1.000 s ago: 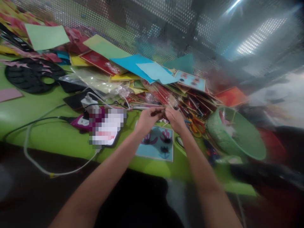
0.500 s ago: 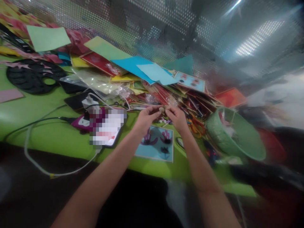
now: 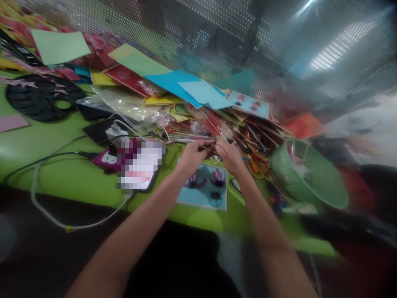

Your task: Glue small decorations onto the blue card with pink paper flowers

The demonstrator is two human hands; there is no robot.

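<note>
My left hand (image 3: pixel 192 156) and my right hand (image 3: pixel 230 157) meet fingertip to fingertip above the green table. Both are closed in a pinch, and whatever sits between the fingertips is too small and hidden to make out. Just below them lies a light-blue card (image 3: pixel 201 200) bearing purple, flower-like shapes and dark round pieces. A few small pale bits (image 3: pixel 216 157) show on the table under the fingers. Beside my right wrist is a dark-rimmed loop (image 3: pixel 236 185), perhaps a scissor handle. Orange-handled scissors (image 3: pixel 258 165) lie farther right.
A phone (image 3: pixel 141 167) and a purple power strip (image 3: pixel 113 159) with cables lie left. Behind my hands are heaped coloured paper sheets (image 3: pixel 173 85), thin sticks (image 3: pixel 214 124) and plastic wrap. A green basin (image 3: pixel 322 182) stands right. A black palette-like tray (image 3: pixel 31 99) is far left.
Half a second ago a small pale, roundish piece showed between my fingertips; now the fingers cover it. My fingers have drawn closer together. The things on the table stay put.
</note>
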